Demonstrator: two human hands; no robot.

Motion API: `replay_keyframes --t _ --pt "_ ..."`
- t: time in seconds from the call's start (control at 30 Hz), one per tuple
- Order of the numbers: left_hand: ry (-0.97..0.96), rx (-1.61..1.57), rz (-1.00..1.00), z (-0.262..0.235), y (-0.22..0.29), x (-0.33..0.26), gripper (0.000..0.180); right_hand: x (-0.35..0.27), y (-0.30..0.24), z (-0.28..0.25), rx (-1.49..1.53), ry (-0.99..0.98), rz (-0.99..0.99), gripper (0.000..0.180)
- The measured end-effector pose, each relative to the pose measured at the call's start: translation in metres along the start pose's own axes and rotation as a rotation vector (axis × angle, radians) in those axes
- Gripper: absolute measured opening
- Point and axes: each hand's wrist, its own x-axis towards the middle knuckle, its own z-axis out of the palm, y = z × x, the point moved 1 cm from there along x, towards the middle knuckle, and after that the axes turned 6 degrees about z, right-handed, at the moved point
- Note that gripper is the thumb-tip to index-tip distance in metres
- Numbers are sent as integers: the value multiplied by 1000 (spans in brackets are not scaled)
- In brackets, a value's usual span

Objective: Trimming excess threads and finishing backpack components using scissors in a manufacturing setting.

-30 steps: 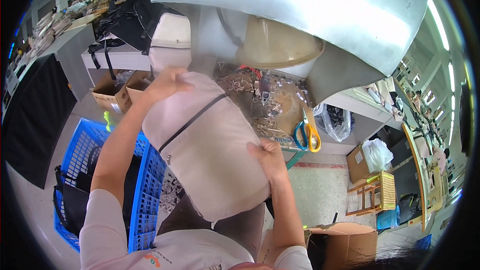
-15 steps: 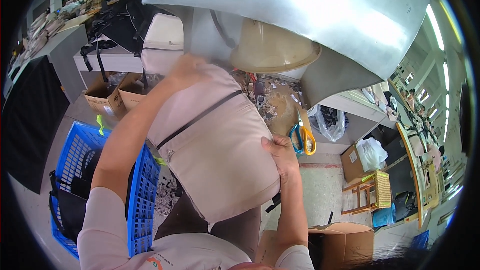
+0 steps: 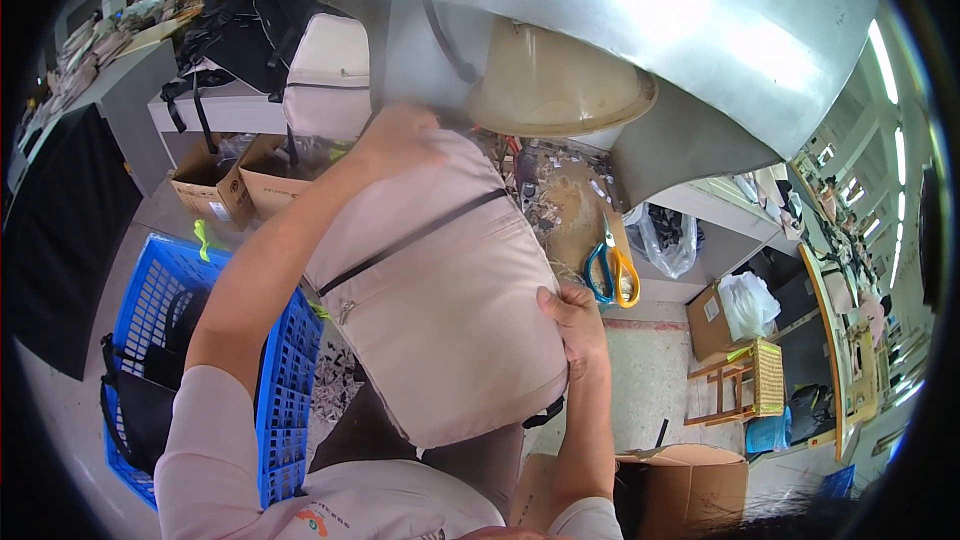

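A pale pinkish-beige backpack [image 3: 450,315] with a dark zipper strip across its front tilts in front of my body, under a large metal hood. My right hand [image 3: 574,320] grips its right edge, with the thumb lying on the front panel and the fingers round the side. At the top end of the bag is my left hand [image 3: 405,143], smeared by motion. Its fingers do not show clearly, so I cannot make out whether they hold the fabric. Scissors [image 3: 612,275] with blue and yellow handles lie just beyond my right hand.
To the left stands a blue plastic crate [image 3: 285,410] with black items inside. Another light bag [image 3: 328,75] and black bags [image 3: 250,35] rest on the bench behind. Dusty scraps cover the surface under the metal hood [image 3: 640,0]. A cardboard box [image 3: 690,495] stands low right.
The backpack has shifted slightly right, and my right hand has gone with it, still on its edge. My left hand has moved a little right along the bag's top.
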Motion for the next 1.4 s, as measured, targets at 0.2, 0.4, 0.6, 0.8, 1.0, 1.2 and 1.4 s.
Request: replay_keyframes --t 0.2,0.4,0.6,0.8,1.0,1.2,1.4 --pt "6 -35 27 12 5 -8 20 -15 6 -6 13 41 -20 15" --pt "19 -46 25 16 11 -8 22 -21 4 -8 -39 54 -75 14" --pt "26 -51 26 16 14 -13 22 -27 6 -13 -107 27 -91 14" --pt "204 394 227 9 45 -48 50 -47 -2 -7 -244 -30 -162 16" --pt "-378 332 527 -26 115 -110 56 -36 -56 102 -1112 -454 -681 15" --pt "-488 126 -120 -102 54 -172 26 -29 -32 183 -1009 -311 -1203 25" --pt "464 -177 -779 -255 52 -335 41 -57 67 163 -663 -215 -617 32"
